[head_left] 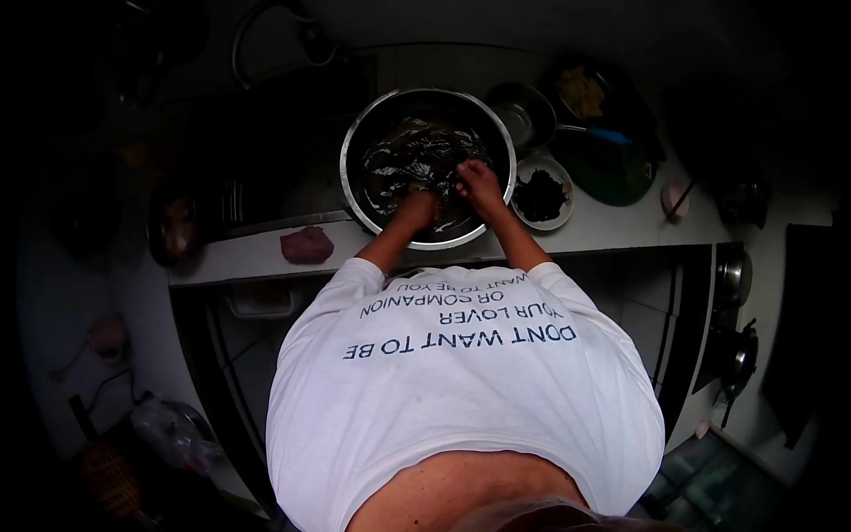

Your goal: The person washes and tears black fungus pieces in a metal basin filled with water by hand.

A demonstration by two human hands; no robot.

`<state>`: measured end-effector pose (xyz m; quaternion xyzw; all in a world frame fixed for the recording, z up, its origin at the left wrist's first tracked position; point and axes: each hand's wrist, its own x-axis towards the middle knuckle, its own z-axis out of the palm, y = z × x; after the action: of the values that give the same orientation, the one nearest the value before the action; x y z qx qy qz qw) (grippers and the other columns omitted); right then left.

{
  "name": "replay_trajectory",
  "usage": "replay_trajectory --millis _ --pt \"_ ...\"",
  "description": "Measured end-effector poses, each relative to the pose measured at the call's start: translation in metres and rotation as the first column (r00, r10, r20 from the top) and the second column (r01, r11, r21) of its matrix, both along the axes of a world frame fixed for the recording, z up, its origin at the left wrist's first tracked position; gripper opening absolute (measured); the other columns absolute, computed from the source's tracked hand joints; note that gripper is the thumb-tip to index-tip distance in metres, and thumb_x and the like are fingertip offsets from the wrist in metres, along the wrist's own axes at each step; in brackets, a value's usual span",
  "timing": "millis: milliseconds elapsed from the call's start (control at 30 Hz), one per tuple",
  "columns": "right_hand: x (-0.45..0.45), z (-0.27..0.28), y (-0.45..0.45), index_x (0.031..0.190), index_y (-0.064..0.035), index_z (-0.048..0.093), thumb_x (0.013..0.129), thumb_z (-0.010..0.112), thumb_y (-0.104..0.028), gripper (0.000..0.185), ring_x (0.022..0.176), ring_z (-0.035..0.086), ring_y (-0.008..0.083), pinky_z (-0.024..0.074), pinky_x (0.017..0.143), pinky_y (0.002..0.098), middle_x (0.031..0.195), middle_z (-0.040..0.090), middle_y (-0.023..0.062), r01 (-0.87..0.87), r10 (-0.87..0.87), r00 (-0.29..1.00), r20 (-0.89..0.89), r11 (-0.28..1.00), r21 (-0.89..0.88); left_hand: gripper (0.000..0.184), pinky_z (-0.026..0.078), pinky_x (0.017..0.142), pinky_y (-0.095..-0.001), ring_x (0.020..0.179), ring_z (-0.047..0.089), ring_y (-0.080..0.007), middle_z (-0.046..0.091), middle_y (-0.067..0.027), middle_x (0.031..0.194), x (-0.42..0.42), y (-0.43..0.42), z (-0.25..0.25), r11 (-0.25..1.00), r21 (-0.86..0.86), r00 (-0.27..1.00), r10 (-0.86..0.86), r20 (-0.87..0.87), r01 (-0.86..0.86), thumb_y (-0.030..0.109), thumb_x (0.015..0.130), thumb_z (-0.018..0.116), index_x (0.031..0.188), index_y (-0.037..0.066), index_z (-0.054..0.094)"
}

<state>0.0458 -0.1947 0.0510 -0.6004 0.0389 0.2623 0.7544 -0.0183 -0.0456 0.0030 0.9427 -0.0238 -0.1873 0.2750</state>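
Dark, rippling water fills a large metal basin (pixel 350 182) on the counter. My left hand (pixel 418 208) is dipped in it at the lower middle, its fingers hidden under the surface. Over the basin's right side, my right hand (pixel 480 184) is closed with fingertips pressed together; what it pinches, if anything, is too small to name. Just right of the basin stands a white plate (pixel 556 219) with dark pieces (pixel 542 196) on it.
A metal pan (pixel 523 115) with a blue handle (pixel 608 136) stands behind the plate. Yellow pieces (pixel 581 91) lie at the back right, near a green board (pixel 612 177). A folded pink cloth (pixel 307 246) lies at the counter's front edge, left of the basin.
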Motion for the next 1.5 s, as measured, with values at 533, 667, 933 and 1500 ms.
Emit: replay_trajectory --millis 533,667,933,1500 --pt "-0.011 0.022 0.003 0.087 -0.0086 0.046 0.086 0.044 -0.028 0.019 0.053 0.044 0.0064 0.0378 0.045 0.0175 0.066 0.046 -0.0004 -0.154 0.151 0.988 -0.027 0.974 -0.167 0.015 0.044 0.059 -0.0266 0.071 0.052 -0.0123 0.053 -0.0022 0.078 0.011 0.017 0.04 -0.071 -0.846 0.812 0.246 -0.529 -0.529 0.006 0.075 0.058 0.087 0.007 0.05" --pt "-0.009 0.008 0.003 0.091 -0.0076 0.049 0.084 0.049 -0.026 0.019 0.056 0.047 0.0066 0.039 0.049 0.0178 0.071 0.05 -0.0002 -0.228 0.234 0.972 0.024 0.962 -0.154 0.018 0.044 0.06 -0.0255 0.072 0.052 -0.0121 0.053 -0.0021 0.079 0.013 0.015 0.032 0.012 -0.888 0.863 0.242 -0.443 -0.459 0.008 0.073 0.059 0.089 0.007 0.051" --pt "-0.011 0.013 0.004 0.09 -0.0061 0.052 0.082 0.054 -0.023 0.019 0.059 0.048 0.0059 0.0391 0.053 0.0178 0.075 0.053 -0.0002 -0.261 0.311 0.94 0.142 0.921 -0.288 0.013 0.043 0.061 -0.026 0.071 0.052 -0.0109 0.054 -0.0021 0.079 0.013 0.015 0.031 0.154 -0.867 0.868 0.254 -0.428 -0.473 0.015 0.078 0.056 0.088 0.008 0.052" --pt "-0.006 -0.007 0.006 0.086 -0.0039 0.052 0.081 0.053 -0.019 0.016 0.052 0.05 0.0082 0.0394 0.048 0.0201 0.066 0.055 0.0036 -0.117 0.202 0.955 0.216 0.928 -0.353 0.028 0.045 0.064 -0.0266 0.076 0.054 -0.0145 0.055 -0.0067 0.086 0.013 0.017 0.037 -0.025 -0.833 0.825 0.127 -0.551 -0.552 0.005 0.073 0.051 0.101 0.004 0.048"
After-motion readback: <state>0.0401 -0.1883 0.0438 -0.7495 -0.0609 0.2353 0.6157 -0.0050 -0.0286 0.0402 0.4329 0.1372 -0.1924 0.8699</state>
